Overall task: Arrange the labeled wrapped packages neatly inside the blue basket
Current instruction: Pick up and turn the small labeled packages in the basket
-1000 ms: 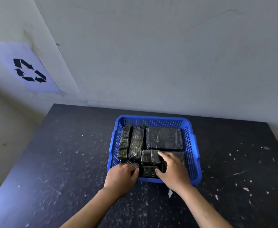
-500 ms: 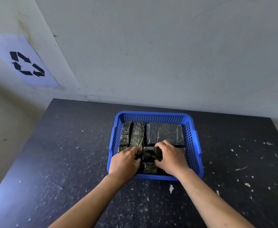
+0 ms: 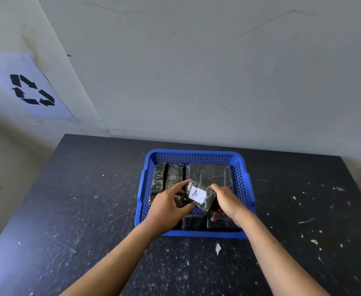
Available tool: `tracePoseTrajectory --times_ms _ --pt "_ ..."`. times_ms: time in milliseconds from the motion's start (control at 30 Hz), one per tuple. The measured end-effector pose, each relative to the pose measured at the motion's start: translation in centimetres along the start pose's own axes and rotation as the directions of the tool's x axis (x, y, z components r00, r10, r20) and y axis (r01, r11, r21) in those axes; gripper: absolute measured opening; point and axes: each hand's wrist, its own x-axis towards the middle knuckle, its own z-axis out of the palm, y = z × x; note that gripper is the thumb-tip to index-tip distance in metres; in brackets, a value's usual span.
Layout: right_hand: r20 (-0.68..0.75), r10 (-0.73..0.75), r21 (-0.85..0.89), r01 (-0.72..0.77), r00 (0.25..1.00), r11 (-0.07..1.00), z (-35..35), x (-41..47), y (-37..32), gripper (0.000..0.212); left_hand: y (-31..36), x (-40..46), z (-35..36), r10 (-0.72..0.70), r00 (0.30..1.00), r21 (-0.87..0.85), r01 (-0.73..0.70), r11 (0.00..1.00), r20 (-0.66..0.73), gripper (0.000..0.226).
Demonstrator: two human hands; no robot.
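A blue mesh basket point(image 3: 193, 154) stands on the black table and holds several dark wrapped packages. A large flat package point(image 3: 209, 174) lies at its back right; two narrow ones point(image 3: 174, 175) stand along the back left. Above the basket's middle, both hands hold a small wrapped package with a white label marked "A" point(image 3: 199, 194), tilted with the label facing up. My left hand point(image 3: 167, 207) grips its left end and my right hand point(image 3: 226, 200) its right end. More packages point(image 3: 193, 222) lie under my hands at the front.
The black table point(image 3: 79, 210) is speckled with white paint flecks and a small white scrap point(image 3: 218, 248) lies near the basket's front. A grey wall rises right behind the table. A paper sheet with a recycling symbol point(image 3: 31, 89) hangs on the left wall.
Both hands have lifted a small package out of the basket's front row and turned it so its white "A" label faces up. The camera has tilted slightly.
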Motion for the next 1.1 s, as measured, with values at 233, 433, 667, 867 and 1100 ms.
tracePoseTrajectory --times_ms 233,433,667,867,1100 --pt "-0.036 -0.229 -0.288 0.209 0.973 0.935 1.5 -1.1 0.7 0.037 -0.6 -0.1 0.4 -0.093 0.996 0.114 0.091 0.989 0.015 0.043" --pt "-0.258 -0.141 -0.295 0.061 0.956 0.953 0.5 -0.2 2.0 0.019 -1.7 -0.8 1.3 -0.099 0.991 0.427 0.049 0.903 0.095 0.048" --pt "-0.074 -0.398 -0.538 0.300 0.914 0.788 1.4 1.0 1.9 0.025 -3.4 -3.0 2.7 -0.085 0.976 0.576 -0.047 0.816 0.200 0.049" --pt "0.072 -0.385 -0.819 0.275 0.920 0.504 1.9 2.1 1.0 0.032 -3.1 -3.3 2.6 -0.072 0.984 0.600 -0.043 0.799 0.165 0.053" --pt "0.180 -0.489 -0.929 0.312 0.853 0.202 2.5 2.5 0.6 0.040 -2.9 -3.7 2.6 -0.047 0.989 0.622 -0.050 0.782 0.138 0.053"
